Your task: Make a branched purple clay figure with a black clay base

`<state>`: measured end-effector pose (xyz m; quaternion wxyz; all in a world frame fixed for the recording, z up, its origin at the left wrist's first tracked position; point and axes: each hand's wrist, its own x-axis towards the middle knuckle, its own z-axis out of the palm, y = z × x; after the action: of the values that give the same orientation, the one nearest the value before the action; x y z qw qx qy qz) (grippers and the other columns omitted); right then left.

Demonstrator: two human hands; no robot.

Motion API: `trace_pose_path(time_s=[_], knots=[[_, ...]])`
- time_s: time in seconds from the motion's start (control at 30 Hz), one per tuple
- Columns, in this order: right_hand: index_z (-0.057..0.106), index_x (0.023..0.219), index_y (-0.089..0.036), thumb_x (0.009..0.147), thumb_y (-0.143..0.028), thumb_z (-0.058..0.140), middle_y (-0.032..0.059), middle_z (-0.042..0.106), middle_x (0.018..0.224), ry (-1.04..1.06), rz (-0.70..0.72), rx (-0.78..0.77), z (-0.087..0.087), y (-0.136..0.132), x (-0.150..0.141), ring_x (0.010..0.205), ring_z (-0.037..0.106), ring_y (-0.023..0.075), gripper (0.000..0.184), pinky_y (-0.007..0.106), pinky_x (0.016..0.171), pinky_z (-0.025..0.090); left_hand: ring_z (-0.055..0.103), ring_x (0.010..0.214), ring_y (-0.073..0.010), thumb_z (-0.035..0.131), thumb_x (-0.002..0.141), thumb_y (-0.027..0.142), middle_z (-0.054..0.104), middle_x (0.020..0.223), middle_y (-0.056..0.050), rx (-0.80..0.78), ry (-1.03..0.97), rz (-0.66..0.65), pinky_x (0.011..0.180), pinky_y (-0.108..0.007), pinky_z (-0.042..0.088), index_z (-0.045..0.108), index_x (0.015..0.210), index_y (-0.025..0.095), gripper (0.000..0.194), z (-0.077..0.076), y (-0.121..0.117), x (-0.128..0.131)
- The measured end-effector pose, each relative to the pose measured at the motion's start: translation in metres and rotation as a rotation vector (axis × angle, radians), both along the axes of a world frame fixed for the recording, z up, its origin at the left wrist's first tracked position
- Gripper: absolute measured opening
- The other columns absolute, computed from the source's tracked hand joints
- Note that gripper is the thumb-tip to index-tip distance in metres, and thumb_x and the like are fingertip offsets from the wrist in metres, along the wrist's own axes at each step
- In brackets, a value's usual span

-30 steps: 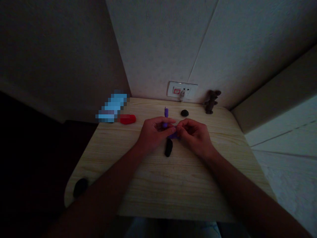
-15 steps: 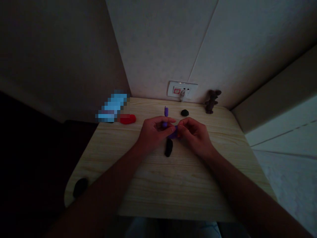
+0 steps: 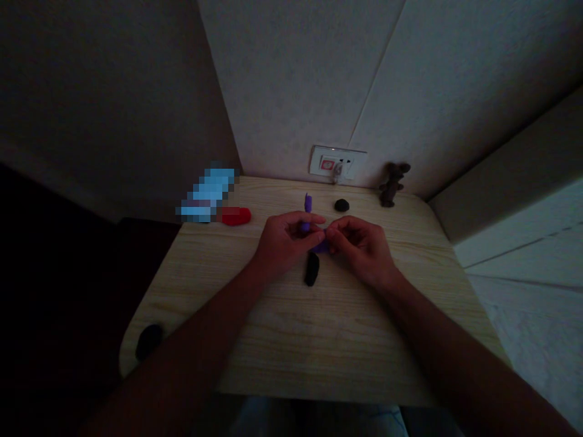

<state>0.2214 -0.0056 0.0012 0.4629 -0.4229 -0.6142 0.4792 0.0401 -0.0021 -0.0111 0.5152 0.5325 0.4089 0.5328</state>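
Note:
My left hand (image 3: pixel 291 243) is closed, its thumb and fingers around a purple piece of what looks like modelling clay (image 3: pixel 320 247). My right hand (image 3: pixel 359 246) pinches the right end of the same piece; its fingertips hide part of the clay. A thin upright purple piece (image 3: pixel 308 203) rises just behind my left fingers, and whether it joins the held clay is hidden. Just below my hands lies an oblong black lump (image 3: pixel 312 269) on the wooden table (image 3: pixel 319 340). Beyond my right hand sits a small round black lump (image 3: pixel 342 206).
A dark brown animal figure (image 3: pixel 390 185) stands at the table's back right. Toward the back left are a red object (image 3: pixel 237 216) and a blurred-out bright blue rectangle (image 3: pixel 209 194). Another black lump (image 3: pixel 149 341) lies near the front left corner, by my left forearm. A wall socket with a plug (image 3: pixel 337 164) is behind.
The view has shifted very slightly. My fingertips have moved a little closer together on the purple clay; everything else stays in place.

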Motion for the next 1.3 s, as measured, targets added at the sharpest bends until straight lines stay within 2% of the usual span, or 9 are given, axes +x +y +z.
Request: trace_pose_path(time_s=[0.2,0.37,0.6,0.83,1.0,1.13,1.3], knots=[[0.073,0.082,-0.019,0.082,-0.054,0.085,0.0011,0.070,0.067,0.010,-0.007,0.003,-0.0012,0.0012,0.0014,0.059,0.063,0.0139,0.037,0.027,0.056,0.053,0.073,0.073,-0.0160,0.090,0.070,0.028,0.077,0.080,-0.004,-0.012,-0.032,-0.005,0.072,-0.029,0.064,0.083,0.099,0.017,0.032,0.0002,0.0000,-0.0006],[0.076,0.099,-0.021,0.080,-0.053,0.087,0.0001,0.073,0.070,0.048,0.014,-0.024,-0.0019,0.0021,0.0015,0.061,0.068,0.0156,0.038,0.031,0.062,0.060,0.075,0.076,-0.0178,0.090,0.071,0.029,0.079,0.083,-0.005,-0.019,-0.051,0.020,0.075,-0.032,0.066,0.082,0.099,0.017,0.032,0.0024,0.0002,-0.0015],[0.076,0.082,-0.020,0.073,-0.048,0.093,0.0008,0.073,0.064,0.059,-0.010,-0.032,-0.0067,0.0037,0.0020,0.055,0.066,0.0139,0.035,0.027,0.055,0.056,0.075,0.075,-0.0175,0.089,0.071,0.028,0.078,0.081,-0.004,-0.013,-0.058,0.000,0.075,-0.032,0.065,0.081,0.098,0.017,0.031,0.0030,0.0003,-0.0015],[0.077,0.084,-0.019,0.077,-0.052,0.090,0.0035,0.076,0.068,0.012,0.020,-0.033,-0.0075,0.0035,0.0032,0.057,0.067,0.0146,0.036,0.027,0.054,0.055,0.077,0.079,-0.0190,0.089,0.071,0.029,0.079,0.085,-0.005,-0.011,-0.090,-0.044,0.077,-0.033,0.066,0.079,0.101,0.016,0.034,0.0023,0.0001,-0.0008],[0.079,0.082,-0.019,0.073,-0.051,0.093,0.0032,0.077,0.069,0.025,0.030,-0.067,-0.0040,0.0034,0.0041,0.056,0.068,0.0140,0.035,0.025,0.053,0.055,0.076,0.077,-0.0176,0.088,0.073,0.028,0.078,0.084,-0.004,0.004,-0.065,-0.010,0.075,-0.030,0.065,0.079,0.100,0.015,0.031,0.0026,0.0005,-0.0012],[0.082,0.091,-0.021,0.070,-0.045,0.096,0.0030,0.080,0.075,0.080,0.015,-0.071,-0.0019,0.0036,0.0050,0.059,0.070,0.0143,0.035,0.027,0.057,0.059,0.076,0.077,-0.0173,0.088,0.074,0.029,0.078,0.084,-0.004,0.002,-0.063,0.003,0.074,-0.031,0.065,0.079,0.100,0.015,0.031,0.0017,0.0010,-0.0012],[0.082,0.080,-0.020,0.075,-0.043,0.093,0.0021,0.076,0.064,0.069,-0.005,-0.052,-0.0025,0.0039,0.0044,0.052,0.065,0.0128,0.027,0.025,0.052,0.055,0.076,0.077,-0.0175,0.086,0.074,0.026,0.077,0.083,-0.004,0.000,-0.064,-0.011,0.076,-0.032,0.065,0.079,0.101,0.015,0.030,0.0027,0.0002,-0.0009]])
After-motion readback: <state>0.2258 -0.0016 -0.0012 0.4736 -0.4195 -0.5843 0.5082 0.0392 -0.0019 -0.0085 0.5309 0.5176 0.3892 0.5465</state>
